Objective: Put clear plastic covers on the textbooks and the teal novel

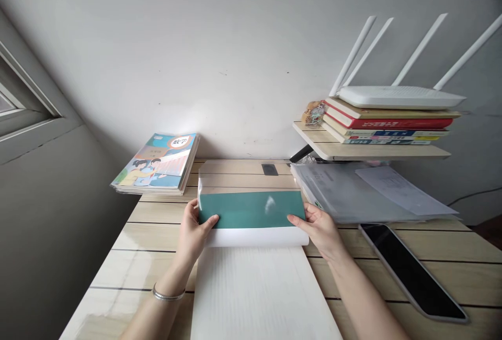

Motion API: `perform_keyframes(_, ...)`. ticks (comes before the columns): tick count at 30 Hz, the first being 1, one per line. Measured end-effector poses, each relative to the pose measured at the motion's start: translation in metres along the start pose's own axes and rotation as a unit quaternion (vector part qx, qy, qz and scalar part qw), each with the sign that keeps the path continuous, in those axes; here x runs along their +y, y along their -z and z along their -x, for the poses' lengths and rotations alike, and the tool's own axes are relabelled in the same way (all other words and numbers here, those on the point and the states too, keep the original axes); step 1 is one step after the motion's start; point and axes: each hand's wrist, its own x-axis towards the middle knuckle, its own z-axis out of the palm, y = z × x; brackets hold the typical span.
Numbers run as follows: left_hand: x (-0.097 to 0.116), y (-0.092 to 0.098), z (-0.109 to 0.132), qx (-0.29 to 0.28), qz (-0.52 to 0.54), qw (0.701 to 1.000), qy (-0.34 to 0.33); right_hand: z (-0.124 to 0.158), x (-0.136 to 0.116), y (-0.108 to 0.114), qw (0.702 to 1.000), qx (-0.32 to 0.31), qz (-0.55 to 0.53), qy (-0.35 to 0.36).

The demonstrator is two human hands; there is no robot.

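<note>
Teal sheet [251,210] pinched at both side edges by left hand [191,233] and right hand [319,230] (fingers curled, thumbs on top); slippage possible if either pinch slackens.

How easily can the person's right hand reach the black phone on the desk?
Probably quite easily. The right hand is close to the black phone, with wooden desk surface between them. It would likely have to let go of the green sheet first, which it is holding.

Left hand [192,233] and right hand [319,230], both bare — a thin silver bangle [168,294] around the left wrist.
</note>
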Motion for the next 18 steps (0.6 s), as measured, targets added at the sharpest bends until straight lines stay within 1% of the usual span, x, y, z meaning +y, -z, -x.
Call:
perform_keyframes(5, 0.003, 0.001, -0.001, -0.001, -0.009, 1.000, 0.019, 0.000, 0.001, -0.003, 0.999, 0.030, 0.005, 0.013)
perform_keyframes(6, 0.004, 0.002, -0.001, 0.008, -0.013, 1.000, 0.022, 0.000, 0.001, -0.004, 0.999, 0.036, 0.001, 0.010)
perform_keyframes(7, 0.005, 0.002, 0.000, 0.027, -0.018, 0.999, 0.022, 0.000, 0.001, -0.004, 0.999, 0.041, -0.005, 0.006)
perform_keyframes(9, 0.008, 0.003, 0.002, 0.082, -0.027, 0.996, 0.010, 0.000, 0.003, -0.003, 0.999, 0.041, -0.018, 0.000)
perform_keyframes(10, 0.009, 0.004, 0.003, 0.101, -0.034, 0.994, 0.007, 0.000, 0.004, -0.003, 0.999, 0.039, -0.023, -0.001)
perform_keyframes(11, 0.010, 0.004, 0.004, 0.108, -0.041, 0.993, 0.007, -0.001, 0.005, -0.003, 0.999, 0.037, -0.028, 0.000)
perform_keyframes(15, 0.012, 0.004, 0.006, 0.075, -0.043, 0.996, 0.035, 0.000, 0.005, 0.000, 0.999, 0.025, -0.036, 0.008)
perform_keyframes(18, 0.010, 0.003, 0.005, 0.084, -0.029, 0.995, 0.043, 0.002, 0.000, 0.003, 0.999, -0.003, -0.034, -0.005)
